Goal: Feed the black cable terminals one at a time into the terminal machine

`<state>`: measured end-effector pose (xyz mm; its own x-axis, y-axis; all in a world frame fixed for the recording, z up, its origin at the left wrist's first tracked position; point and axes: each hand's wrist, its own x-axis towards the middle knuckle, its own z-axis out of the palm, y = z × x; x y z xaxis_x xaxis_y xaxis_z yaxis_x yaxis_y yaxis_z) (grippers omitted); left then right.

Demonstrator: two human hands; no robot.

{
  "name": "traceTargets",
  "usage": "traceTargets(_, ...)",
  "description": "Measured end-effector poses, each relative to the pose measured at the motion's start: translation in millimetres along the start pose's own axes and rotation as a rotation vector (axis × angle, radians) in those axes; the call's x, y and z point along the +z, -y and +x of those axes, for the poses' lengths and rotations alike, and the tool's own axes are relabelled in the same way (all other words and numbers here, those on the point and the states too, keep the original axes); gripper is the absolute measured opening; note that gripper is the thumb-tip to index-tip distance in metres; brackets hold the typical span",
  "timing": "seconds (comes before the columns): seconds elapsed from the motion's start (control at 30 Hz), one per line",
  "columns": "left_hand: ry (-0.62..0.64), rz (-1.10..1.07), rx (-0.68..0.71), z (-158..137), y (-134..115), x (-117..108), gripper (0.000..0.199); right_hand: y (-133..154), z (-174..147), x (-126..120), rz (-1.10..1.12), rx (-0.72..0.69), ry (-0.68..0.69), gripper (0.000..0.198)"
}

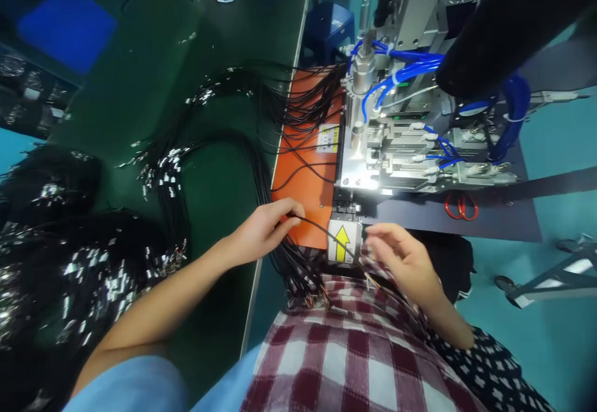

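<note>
My left hand (275, 225) pinches a thin black cable (321, 225) between thumb and fingertips, over the edge of the orange plate. The cable slants down to the right across a white label with a yellow arrow (342, 242), and its loose end shows pale bared wires (368, 280) near my lap. My right hand (403, 260) hovers just right of the label, fingers curved and a little apart, with nothing visible in them. A bundle of black cables (298, 269) hangs below my left hand, its ends against the checkered apron (345, 337).
A metal machine (392, 151) with blue air tubes stands ahead, its orange plate (305, 188) carrying several cables. Cable bundles (172, 169) lie on the green table (219, 194) at left. Red-handled scissors (461, 207) rest on the dark surface at right.
</note>
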<state>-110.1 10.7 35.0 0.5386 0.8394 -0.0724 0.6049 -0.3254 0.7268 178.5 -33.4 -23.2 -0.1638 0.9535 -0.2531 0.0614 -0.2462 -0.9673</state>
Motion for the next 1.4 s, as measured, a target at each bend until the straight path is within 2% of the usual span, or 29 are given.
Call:
traceTargets(0.1,-0.046,0.057,-0.043,-1,1,14,0.012,3,-8,10,0.004,-0.107,0.104,0.034)
traceTargets(0.2,-0.050,0.174,-0.047,0,-4,27,0.014,4,-13,12,-0.005,-0.221,0.074,0.024)
traceTargets(0.3,0.027,0.336,0.012,7,-18,36,0.017,7,-13,13,-0.078,-0.306,0.014,0.013)
traceTargets(0.4,0.105,0.299,0.137,17,-36,45,0.022,11,-13,13,-0.088,-0.332,0.020,0.014)
traceTargets(0.53,0.118,0.141,0.220,25,-46,58,0.026,12,-15,10,-0.030,-0.245,0.031,0.017)
traceTargets(0.73,0.011,0.006,0.230,32,-50,70,0.021,12,-15,6,-0.060,-0.217,-0.086,0.004)
traceTargets(0.87,-0.027,-0.235,0.144,34,-51,72,0.017,13,-11,2,0.113,-0.054,-0.064,0.019)
traceTargets(0.93,-0.038,-0.306,0.073,34,-50,73,0.015,15,-8,0,0.234,0.031,-0.063,0.016)
traceTargets(1.2,-0.054,-0.351,-0.014,32,-48,77,0.014,22,0,9,0.553,0.258,0.056,0.027)
traceTargets(1.4,-0.063,-0.328,0.003,33,-48,78,0.014,18,4,8,0.638,0.306,0.111,0.022)
